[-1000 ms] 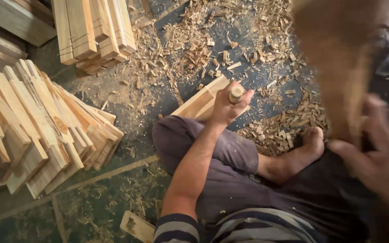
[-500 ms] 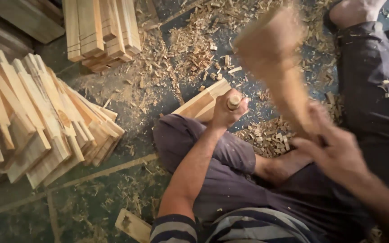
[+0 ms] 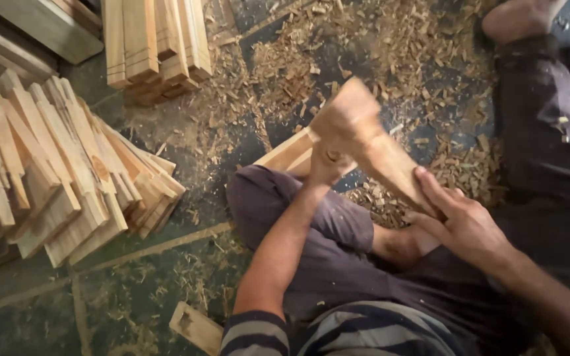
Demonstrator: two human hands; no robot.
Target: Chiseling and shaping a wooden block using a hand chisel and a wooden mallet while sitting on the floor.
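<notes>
In the head view, a wooden mallet (image 3: 371, 142) is gripped at its handle's near end by the right hand (image 3: 463, 224), fingers wrapped around it. Its blurred head is seen over the left hand (image 3: 328, 165), which is closed around something hidden, resting on a wooden blank (image 3: 291, 153). Shavings (image 3: 397, 198) lie just beyond both grips.

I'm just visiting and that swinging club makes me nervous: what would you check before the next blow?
1. Right hand grips the wooden mallet by its handle: ok.
2. Left hand is closed on the tool under the mallet head: ok, but the tool itself is hidden.
3. Left fingers out of the mallet's path: cannot tell.
4. Wood piece rests against the knee: ok.
5. Bare foot close below the mallet handle: not ok.
</notes>
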